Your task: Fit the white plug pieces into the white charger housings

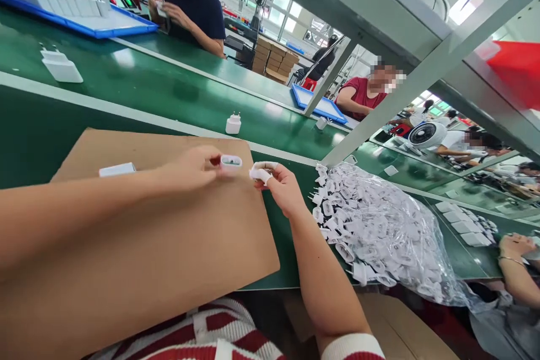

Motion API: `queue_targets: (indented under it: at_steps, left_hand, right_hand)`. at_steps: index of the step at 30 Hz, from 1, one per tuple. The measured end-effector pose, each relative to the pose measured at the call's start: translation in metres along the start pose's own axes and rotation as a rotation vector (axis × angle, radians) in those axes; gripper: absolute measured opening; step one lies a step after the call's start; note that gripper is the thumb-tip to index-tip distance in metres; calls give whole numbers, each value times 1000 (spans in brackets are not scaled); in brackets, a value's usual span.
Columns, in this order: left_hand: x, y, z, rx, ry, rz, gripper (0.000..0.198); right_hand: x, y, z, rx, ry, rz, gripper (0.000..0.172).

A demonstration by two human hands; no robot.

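My left hand [198, 164] is closed round a white charger housing [231, 163], whose open oval end faces me and shows something green inside. Just right of it, my right hand [280, 183] pinches a small white plug cover [259, 173], with white wraps on some fingertips. A small gap separates the two parts. Below both hands lies a brown cardboard sheet [202, 247], and another white housing [117, 169] rests on it behind my left forearm.
A clear plastic bag [392, 225] spills many white plug covers at my right. Finished-looking chargers [233, 124] stand on the green bench [177, 93]. A metal post [379, 107] slants up from the bench. Co-workers sit across and at right; a blue tray [126, 25] is far left.
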State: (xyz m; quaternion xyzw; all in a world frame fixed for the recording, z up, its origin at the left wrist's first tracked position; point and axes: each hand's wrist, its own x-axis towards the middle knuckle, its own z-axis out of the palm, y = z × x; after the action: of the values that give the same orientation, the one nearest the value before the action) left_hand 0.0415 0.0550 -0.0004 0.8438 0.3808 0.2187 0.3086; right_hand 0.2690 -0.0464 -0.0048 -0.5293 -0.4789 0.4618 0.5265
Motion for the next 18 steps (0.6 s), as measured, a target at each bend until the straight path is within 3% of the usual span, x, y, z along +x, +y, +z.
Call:
queue_targets:
  at_steps: [3, 7, 11, 18]
  left_hand:
    - [-24, -5, 23, -6, -85, 47, 41]
    - [-36, -10, 42, -65, -5, 134, 49]
    - [-34, -15, 45, -132, 9, 169, 43]
    - [-35, -13, 43, -176, -2, 171, 40]
  right_hand:
    - [-2, 4, 1, -64, -17, -28, 43]
    - [-7, 7, 9, -480, 133, -262, 18]
    - [-14, 6, 23, -709, 5, -471, 25]
    - [-15, 6, 35, -927, -41, -508, 35]
